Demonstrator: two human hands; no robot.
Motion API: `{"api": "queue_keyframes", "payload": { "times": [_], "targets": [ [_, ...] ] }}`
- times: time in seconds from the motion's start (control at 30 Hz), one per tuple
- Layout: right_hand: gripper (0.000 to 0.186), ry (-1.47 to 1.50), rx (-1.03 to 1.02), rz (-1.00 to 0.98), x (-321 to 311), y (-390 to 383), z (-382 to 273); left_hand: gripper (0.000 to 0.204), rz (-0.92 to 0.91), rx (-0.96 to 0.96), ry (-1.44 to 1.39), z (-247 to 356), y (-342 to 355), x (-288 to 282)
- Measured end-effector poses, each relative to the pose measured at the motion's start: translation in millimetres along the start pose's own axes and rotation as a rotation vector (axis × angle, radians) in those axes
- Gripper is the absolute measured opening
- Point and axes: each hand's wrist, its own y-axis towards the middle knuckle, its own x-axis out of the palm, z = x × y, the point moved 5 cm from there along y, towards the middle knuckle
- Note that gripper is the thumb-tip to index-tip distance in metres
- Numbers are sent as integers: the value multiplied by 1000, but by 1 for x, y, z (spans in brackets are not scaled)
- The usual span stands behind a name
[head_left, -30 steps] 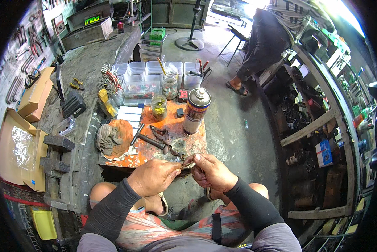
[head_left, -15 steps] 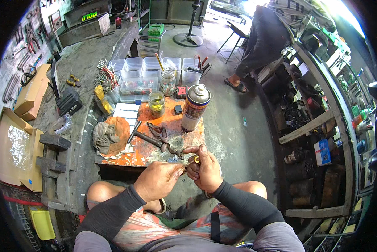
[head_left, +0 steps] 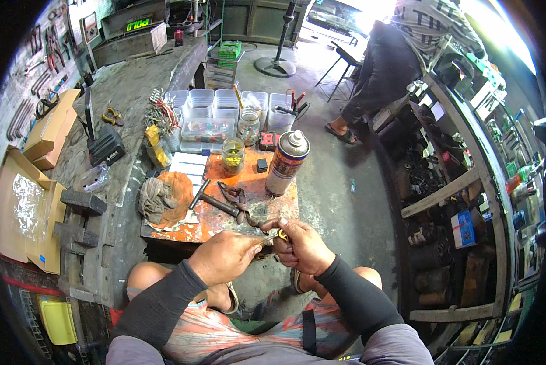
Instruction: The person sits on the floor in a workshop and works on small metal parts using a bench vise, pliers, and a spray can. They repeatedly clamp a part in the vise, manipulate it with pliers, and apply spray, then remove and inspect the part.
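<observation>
Workshop things crowd all around us, and right before us is a low table [head_left: 214,172] with chipped orange paint. Our left hand [head_left: 223,255] pinches a thin piece [head_left: 266,241] between thumb and finger, and our right hand [head_left: 303,248] is curled around a small brass-coloured ring [head_left: 283,234]. Both small parts are up in the air by the table's near edge, close together, maybe so that we can see them well and keep them steady. The fingers hide most of them, so we cannot tell if they touch. Just past our hands, a T-shaped tool [head_left: 218,205] lies flat, likely put there to be easy to reach. A spray can [head_left: 287,164] stands upright on the right side, and a crumpled rag [head_left: 174,194] sits on the left, perhaps to leave the middle free. Behind them are a glass jar [head_left: 232,157] with yellow bits in it and a row of clear bins [head_left: 224,103], which seem to keep little parts sorted. To our left runs a long grey workbench [head_left: 136,79] with yellow-handled pliers [head_left: 113,117] on it. To our right, past the stained grey floor [head_left: 358,207], a wooden-framed shelf [head_left: 441,193] is packed full, and a person in dark trousers [head_left: 385,67] stands at its far end.
</observation>
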Motion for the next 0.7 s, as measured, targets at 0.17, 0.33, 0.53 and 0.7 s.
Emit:
{"api": "queue_keyframes", "payload": {
  "times": [0.17,0.33,0.53,0.7],
  "targets": [
    [53,-74,59,-99,6,-9,-9,23,-54,37,-30,3,-1,-5],
    [64,-125,-135,16,6,-7,0,22,-82,-66,-162,-2,-2,4],
    [63,-127,-256,128,-5,4,18,21,-101,-90,-92,0,0,19],
    [53,-3,-445,246,3,0,25,19,18,-25,-135,2,-6,20]
  ]
}}
